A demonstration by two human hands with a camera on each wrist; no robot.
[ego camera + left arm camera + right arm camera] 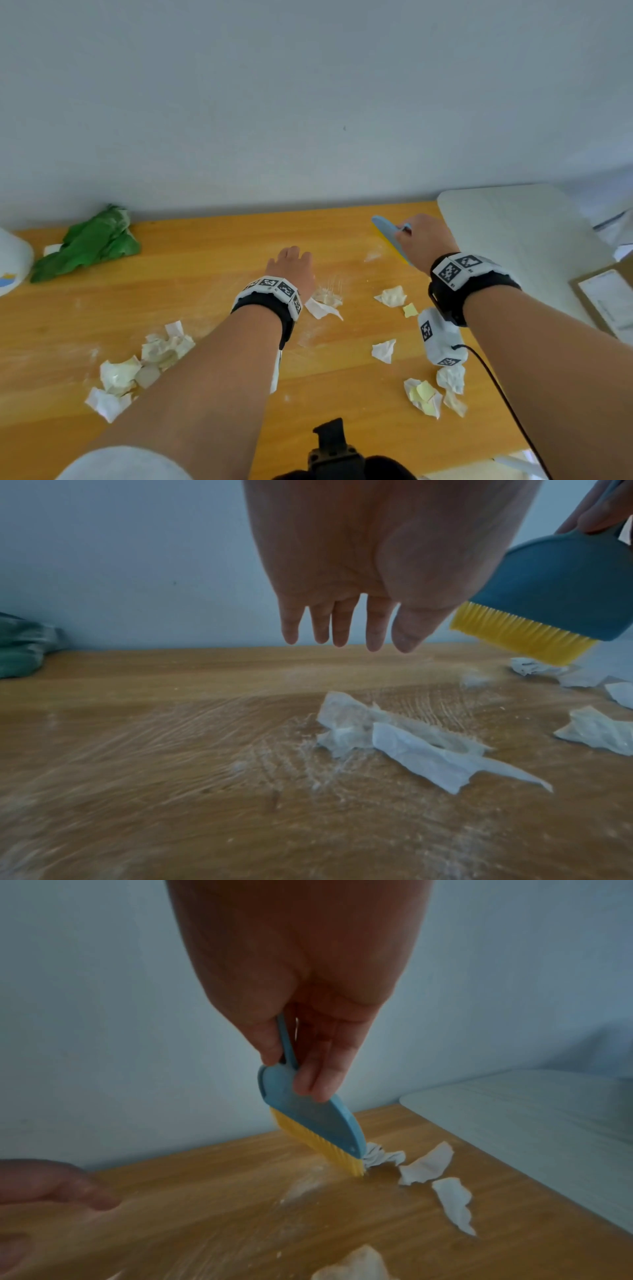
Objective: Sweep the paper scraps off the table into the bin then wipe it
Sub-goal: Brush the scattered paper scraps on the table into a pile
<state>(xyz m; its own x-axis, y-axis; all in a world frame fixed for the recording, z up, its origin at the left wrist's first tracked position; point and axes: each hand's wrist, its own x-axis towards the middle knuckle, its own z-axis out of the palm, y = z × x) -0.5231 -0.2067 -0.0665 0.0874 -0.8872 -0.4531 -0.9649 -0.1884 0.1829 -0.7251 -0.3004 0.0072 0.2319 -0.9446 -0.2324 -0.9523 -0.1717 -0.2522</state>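
My right hand grips the handle of a small blue brush with yellow bristles. The bristle tips touch the wooden table at its far right, against a crumpled scrap. The brush also shows in the head view and the brush in the left wrist view. My left hand hovers over the table's middle with straight fingers, holding nothing. Crumpled paper scraps lie in a pile at the left, by my left wrist and at the right. White dust streaks the wood. No bin is in view.
A green cloth lies at the table's far left beside a white container. A white surface adjoins the table on the right, with a cardboard box beyond it. The wall runs along the table's far edge.
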